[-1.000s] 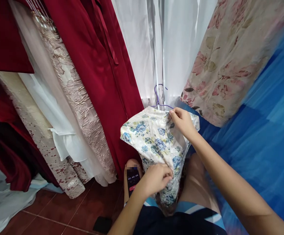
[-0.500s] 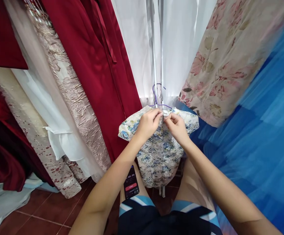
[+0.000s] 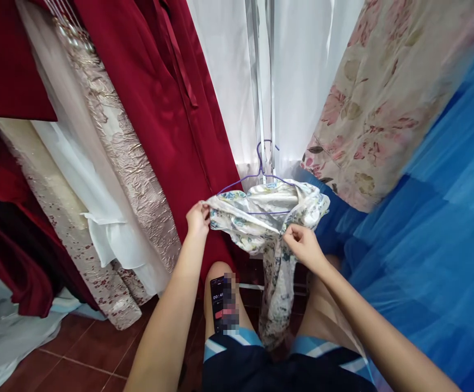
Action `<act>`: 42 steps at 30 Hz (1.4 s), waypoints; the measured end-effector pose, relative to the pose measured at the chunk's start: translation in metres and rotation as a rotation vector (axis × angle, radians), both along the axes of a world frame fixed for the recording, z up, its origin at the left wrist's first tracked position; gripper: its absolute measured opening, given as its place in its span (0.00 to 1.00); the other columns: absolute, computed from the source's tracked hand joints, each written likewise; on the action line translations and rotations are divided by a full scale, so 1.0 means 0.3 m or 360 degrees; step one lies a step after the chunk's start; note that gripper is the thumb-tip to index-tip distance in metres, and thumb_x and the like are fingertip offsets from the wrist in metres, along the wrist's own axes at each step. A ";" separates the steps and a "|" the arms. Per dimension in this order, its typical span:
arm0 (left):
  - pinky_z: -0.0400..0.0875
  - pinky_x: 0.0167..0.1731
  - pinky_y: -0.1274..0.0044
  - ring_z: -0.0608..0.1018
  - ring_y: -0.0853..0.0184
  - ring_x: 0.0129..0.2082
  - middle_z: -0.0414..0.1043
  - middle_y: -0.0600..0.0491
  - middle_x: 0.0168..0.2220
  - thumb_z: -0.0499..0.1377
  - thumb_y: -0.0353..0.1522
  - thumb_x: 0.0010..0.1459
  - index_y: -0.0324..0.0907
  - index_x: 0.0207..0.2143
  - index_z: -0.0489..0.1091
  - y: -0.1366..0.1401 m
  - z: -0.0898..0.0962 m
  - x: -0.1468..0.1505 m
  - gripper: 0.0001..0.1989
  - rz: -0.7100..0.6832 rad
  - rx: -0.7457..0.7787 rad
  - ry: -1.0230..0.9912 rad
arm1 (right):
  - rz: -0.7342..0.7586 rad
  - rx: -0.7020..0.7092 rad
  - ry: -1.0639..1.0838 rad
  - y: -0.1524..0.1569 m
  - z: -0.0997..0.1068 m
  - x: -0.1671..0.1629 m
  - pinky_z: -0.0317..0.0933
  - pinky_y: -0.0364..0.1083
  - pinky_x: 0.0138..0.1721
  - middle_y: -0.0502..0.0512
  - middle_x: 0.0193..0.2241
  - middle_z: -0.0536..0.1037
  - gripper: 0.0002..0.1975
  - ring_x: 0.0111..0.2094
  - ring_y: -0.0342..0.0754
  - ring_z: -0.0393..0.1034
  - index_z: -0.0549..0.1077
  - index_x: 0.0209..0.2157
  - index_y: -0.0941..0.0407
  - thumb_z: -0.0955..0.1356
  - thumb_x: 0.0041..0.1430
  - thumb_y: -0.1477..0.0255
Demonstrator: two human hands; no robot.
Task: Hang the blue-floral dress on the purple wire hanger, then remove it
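Observation:
A white garment with a blue and yellow floral print hangs partly on a thin purple hanger. Its front is pulled open, so the pale inside and the hanger's bottom bar show. My left hand is closed on the garment's left edge and stretches it sideways. My right hand pinches the opening's edge near the middle. The right shoulder of the garment is still over the hanger, while the left arm of the hanger is bare. Below my right hand the lower part drops in a narrow, twisted bunch.
Dark red gowns and a pink textured dress hang on the left. White fabric and metal poles stand behind the hanger. A floral cloth and blue tulle are at right. A phone rests on my left thigh.
The garment's front has been spread open and its left shoulder has come off the hanger. My left hand moved left and down with the edge; my right hand moved down and slightly right.

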State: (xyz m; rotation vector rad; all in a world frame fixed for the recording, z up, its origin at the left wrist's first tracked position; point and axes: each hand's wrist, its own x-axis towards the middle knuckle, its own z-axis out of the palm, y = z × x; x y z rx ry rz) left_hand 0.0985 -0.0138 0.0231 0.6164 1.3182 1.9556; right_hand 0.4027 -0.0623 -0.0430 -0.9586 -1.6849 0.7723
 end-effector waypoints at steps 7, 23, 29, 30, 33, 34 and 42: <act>0.66 0.34 0.74 0.72 0.69 0.26 0.71 0.54 0.27 0.57 0.31 0.53 0.40 0.31 0.66 -0.021 -0.250 0.102 0.03 -0.0234 -0.0238 0.0102 | 0.0053 -0.0169 -0.0006 -0.007 -0.130 0.012 0.47 0.42 0.24 0.45 0.17 0.60 0.10 0.21 0.42 0.54 0.61 0.20 0.55 0.64 0.53 0.71; 0.65 0.37 0.77 0.72 0.66 0.34 0.70 0.52 0.32 0.55 0.41 0.64 0.39 0.34 0.70 -0.321 -0.224 0.511 0.14 -0.1475 0.0187 0.0966 | 0.0169 -0.0390 0.0025 -0.072 -0.323 0.005 0.60 0.45 0.30 0.49 0.19 0.72 0.13 0.24 0.47 0.64 0.68 0.17 0.56 0.68 0.51 0.68; 0.68 0.47 0.73 0.75 0.63 0.43 0.74 0.49 0.39 0.52 0.36 0.68 0.40 0.40 0.73 -0.385 -0.234 0.604 0.12 -0.1265 0.0390 0.1306 | 0.0357 -0.0606 0.0714 -0.135 -0.262 0.047 0.65 0.51 0.46 0.54 0.30 0.81 0.11 0.38 0.55 0.73 0.76 0.29 0.55 0.71 0.53 0.61; 0.67 0.50 0.71 0.75 0.62 0.45 0.74 0.49 0.41 0.52 0.35 0.69 0.40 0.40 0.73 -0.401 -0.238 0.615 0.11 -0.1199 0.0435 0.1463 | 0.0395 -0.0722 0.0873 -0.143 -0.247 0.060 0.66 0.51 0.46 0.53 0.29 0.80 0.13 0.38 0.55 0.74 0.76 0.29 0.55 0.70 0.54 0.58; 0.62 0.58 0.65 0.71 0.58 0.53 0.73 0.48 0.42 0.55 0.31 0.66 0.42 0.39 0.74 -0.460 -0.255 0.644 0.08 -0.1106 0.0623 0.1948 | 0.0544 -0.0982 0.1175 -0.154 -0.200 0.106 0.69 0.51 0.43 0.54 0.24 0.78 0.19 0.35 0.56 0.76 0.75 0.25 0.54 0.67 0.56 0.53; 0.61 0.59 0.65 0.70 0.57 0.55 0.72 0.48 0.43 0.55 0.30 0.66 0.42 0.40 0.75 -0.481 -0.260 0.651 0.08 -0.1129 0.0694 0.2028 | 0.0615 -0.1044 0.1213 -0.156 -0.184 0.119 0.69 0.51 0.41 0.54 0.22 0.77 0.19 0.34 0.55 0.76 0.74 0.24 0.55 0.67 0.55 0.53; 0.63 0.57 0.67 0.71 0.60 0.53 0.70 0.47 0.50 0.54 0.31 0.66 0.44 0.51 0.70 -0.466 -0.188 0.571 0.13 -0.0936 0.0675 0.1538 | 0.0830 -0.1272 0.0874 -0.211 -0.057 0.149 0.62 0.41 0.30 0.50 0.24 0.77 0.07 0.25 0.43 0.69 0.77 0.31 0.59 0.74 0.49 0.72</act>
